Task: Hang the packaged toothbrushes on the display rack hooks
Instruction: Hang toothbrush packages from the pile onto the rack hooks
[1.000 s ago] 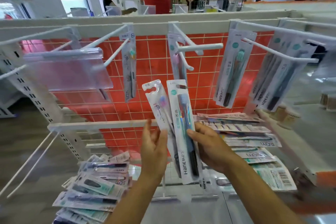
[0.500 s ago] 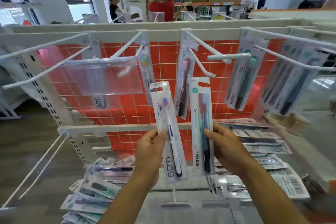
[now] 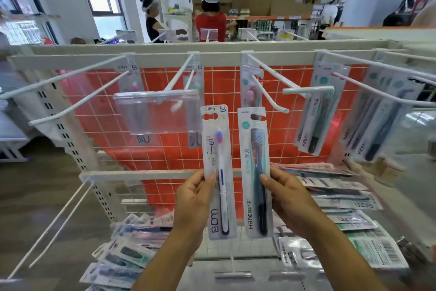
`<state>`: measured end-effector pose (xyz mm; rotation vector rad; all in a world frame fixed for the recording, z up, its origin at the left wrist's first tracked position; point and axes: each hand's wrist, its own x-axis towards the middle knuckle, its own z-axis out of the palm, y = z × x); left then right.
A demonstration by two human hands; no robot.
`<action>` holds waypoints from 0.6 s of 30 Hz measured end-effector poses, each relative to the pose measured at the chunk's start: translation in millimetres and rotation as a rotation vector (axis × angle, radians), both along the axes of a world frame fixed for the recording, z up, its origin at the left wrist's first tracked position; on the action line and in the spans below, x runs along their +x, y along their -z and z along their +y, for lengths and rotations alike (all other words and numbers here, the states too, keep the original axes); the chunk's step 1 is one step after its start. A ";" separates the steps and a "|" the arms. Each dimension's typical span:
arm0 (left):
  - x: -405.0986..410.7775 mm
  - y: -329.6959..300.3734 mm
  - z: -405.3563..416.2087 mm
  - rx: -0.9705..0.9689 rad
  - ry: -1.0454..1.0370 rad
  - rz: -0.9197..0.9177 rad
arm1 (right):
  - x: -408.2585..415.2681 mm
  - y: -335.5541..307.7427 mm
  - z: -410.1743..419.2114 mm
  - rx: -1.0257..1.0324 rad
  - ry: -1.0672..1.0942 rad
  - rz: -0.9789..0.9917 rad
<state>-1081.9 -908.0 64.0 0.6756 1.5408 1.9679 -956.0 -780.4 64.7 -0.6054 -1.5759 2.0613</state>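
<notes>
Carded toothbrush packs (image 3: 219, 172) in both hands (image 3: 195, 198).

Single view only, mine: head-worn wide-angle camera, facing forward and slightly down. Lens sits close to display rack (image 3: 165, 51), top bar running across upper middle of frame, hooks reaching toward me. Left hand (image 3: 193, 198) and right hand (image 3: 290, 198) enter from near bottom edge, centre. Rack's red grid backing (image 3: 226, 92) fills mid-distance. Above bar, far room visible, people standing at shelves. Straight lines bow near left and right edges. No second view to share with.
</notes>
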 end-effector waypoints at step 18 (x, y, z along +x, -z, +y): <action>5.4 0.9 -12.1 0.013 -0.011 -0.039 | 6.8 -7.1 -18.1 0.009 0.038 -0.024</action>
